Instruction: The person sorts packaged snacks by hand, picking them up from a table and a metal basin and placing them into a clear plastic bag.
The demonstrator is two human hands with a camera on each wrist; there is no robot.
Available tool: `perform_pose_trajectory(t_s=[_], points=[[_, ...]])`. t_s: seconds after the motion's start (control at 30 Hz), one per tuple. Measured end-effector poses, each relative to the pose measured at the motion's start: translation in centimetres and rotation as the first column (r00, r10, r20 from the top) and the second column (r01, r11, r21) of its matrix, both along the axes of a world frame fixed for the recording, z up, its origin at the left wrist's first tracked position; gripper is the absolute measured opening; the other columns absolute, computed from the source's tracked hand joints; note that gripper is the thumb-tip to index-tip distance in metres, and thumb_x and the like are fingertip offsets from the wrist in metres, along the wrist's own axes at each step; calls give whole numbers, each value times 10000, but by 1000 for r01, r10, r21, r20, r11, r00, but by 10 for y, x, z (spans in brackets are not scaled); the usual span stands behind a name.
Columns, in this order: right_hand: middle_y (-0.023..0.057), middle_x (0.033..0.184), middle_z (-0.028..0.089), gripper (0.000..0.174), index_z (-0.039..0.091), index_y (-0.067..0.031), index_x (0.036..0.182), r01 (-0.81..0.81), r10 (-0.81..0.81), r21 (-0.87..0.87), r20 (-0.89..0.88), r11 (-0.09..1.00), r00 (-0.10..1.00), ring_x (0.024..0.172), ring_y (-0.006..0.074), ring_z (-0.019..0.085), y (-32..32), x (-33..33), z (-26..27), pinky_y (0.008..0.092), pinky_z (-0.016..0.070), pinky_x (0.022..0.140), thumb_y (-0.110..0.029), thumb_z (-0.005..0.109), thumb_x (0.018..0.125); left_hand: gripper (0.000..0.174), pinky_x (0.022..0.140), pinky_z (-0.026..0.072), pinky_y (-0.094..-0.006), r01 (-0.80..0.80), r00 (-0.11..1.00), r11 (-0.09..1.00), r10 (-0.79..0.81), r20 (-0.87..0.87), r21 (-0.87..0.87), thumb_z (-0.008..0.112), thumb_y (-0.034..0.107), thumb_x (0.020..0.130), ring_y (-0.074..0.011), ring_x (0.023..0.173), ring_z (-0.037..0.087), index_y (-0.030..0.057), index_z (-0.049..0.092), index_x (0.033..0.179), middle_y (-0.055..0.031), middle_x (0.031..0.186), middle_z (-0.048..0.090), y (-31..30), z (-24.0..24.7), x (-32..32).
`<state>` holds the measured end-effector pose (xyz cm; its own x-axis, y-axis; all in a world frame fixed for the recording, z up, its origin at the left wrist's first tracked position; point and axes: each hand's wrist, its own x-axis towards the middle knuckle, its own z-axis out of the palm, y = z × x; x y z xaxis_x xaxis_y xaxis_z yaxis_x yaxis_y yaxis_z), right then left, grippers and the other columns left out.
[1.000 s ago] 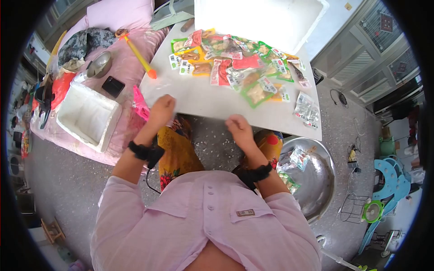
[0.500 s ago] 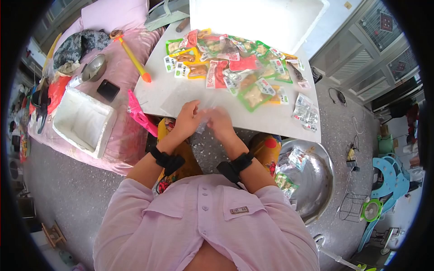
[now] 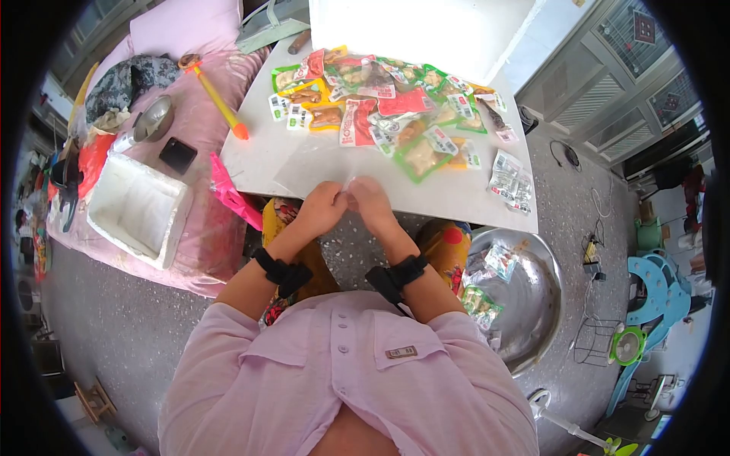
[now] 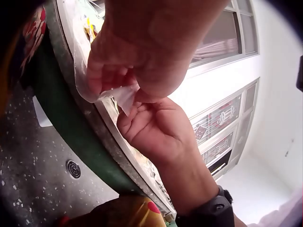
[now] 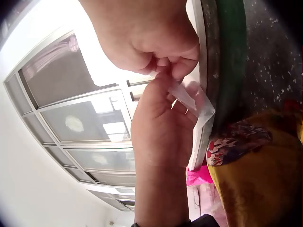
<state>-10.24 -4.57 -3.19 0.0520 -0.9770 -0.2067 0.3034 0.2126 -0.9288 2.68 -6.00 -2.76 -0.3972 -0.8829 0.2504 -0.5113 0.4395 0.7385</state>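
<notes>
At the table's near edge both hands meet over a clear plastic bag (image 5: pixel 202 108). My left hand (image 3: pixel 322 207) pinches it between thumb and curled fingers. Close against it, my right hand (image 3: pixel 370 202) grips the same plastic from the other side. In the left wrist view a crumpled fold of the film (image 4: pixel 125 97) shows between the two hands. Farther back on the white table (image 3: pixel 251 167) lies a spread of sealed food packets, among them a green-edged packet (image 3: pixel 423 158) and a red one (image 3: pixel 357 121).
A white foam box (image 3: pixel 418 34) stands at the table's back. Silver packets (image 3: pixel 511 181) lie near the right edge. A large metal basin (image 3: pixel 532 304) holding several packets is on the floor at right. Left is a pink-covered bed with an empty foam box (image 3: pixel 137 209) and a pink bag (image 3: pixel 232 194).
My hands were apart a second ago, the left one farther left and the right one farther right. They have come together at the table edge, both now holding the clear plastic.
</notes>
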Motion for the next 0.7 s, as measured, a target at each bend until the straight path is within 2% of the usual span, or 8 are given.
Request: perform_pose_trajectory(t_s=[0.1, 0.2, 0.3, 0.4, 0.5, 0.6, 0.7], points=[[12, 740, 528, 146, 507, -61, 819, 12, -12, 18, -19, 1000, 1000, 652, 88, 497, 1, 1, 1, 213, 400, 584, -181, 425, 817, 146, 656, 377, -404, 36, 999, 999, -35, -26, 19, 438, 118, 717, -354, 743, 468, -18, 490, 723, -199, 728, 494, -2, -5, 2], [7, 728, 527, 140, 509, -72, 811, 15, -15, 44, 6, 999, 1000, 651, 88, 499, 3, 1, 1, 211, 399, 579, -178, 419, 816, 158, 627, 398, -369, 51, 996, 999, -50, -70, 7, 436, 130, 737, -309, 691, 503, -13, 503, 746, -185, 723, 511, -2, -4, 4], [2, 716, 523, 135, 507, -82, 797, -5, 1, 63, 61, 998, 998, 653, 84, 500, 2, -2, -4, 203, 393, 571, -180, 417, 815, 186, 569, 411, -318, 48, 989, 942, 3, -150, 333, 458, 170, 763, -232, 615, 524, -7, 516, 762, -149, 687, 526, -5, -8, 7], [0, 708, 518, 124, 504, -88, 784, 1, -9, 77, 97, 997, 995, 649, 80, 498, 3, -4, -2, 197, 389, 562, -182, 428, 808, 222, 522, 405, -277, 28, 978, 946, 42, -206, 323, 483, 215, 776, -166, 562, 515, -3, 522, 759, -113, 658, 532, 1, -5, 2], [1, 701, 518, 119, 499, -86, 779, 0, -4, 31, 131, 1000, 991, 637, 79, 493, 2, -4, -2, 193, 386, 555, -185, 437, 801, 163, 598, 414, -247, 48, 975, 952, 22, -221, 303, 475, 154, 783, -118, 654, 516, 2, 524, 816, -73, 711, 545, 4, -2, -2], [5, 695, 517, 114, 494, -85, 777, 38, -38, 53, -5, 998, 999, 629, 82, 489, 7, -4, 9, 194, 387, 553, -185, 443, 795, 149, 586, 412, -248, 3, 996, 953, 26, -89, 303, 478, 140, 777, -116, 651, 515, 2, 517, 816, -72, 704, 538, 2, 5, -1], [10, 695, 516, 113, 490, -81, 777, -17, 17, 53, 5, 998, 1000, 637, 83, 494, 3, -10, 0, 198, 391, 559, -184, 444, 791, 130, 578, 411, -251, 19, 986, 955, 32, -164, 296, 474, 120, 771, -121, 646, 515, 0, 507, 806, -79, 707, 540, -2, -8, 3]])
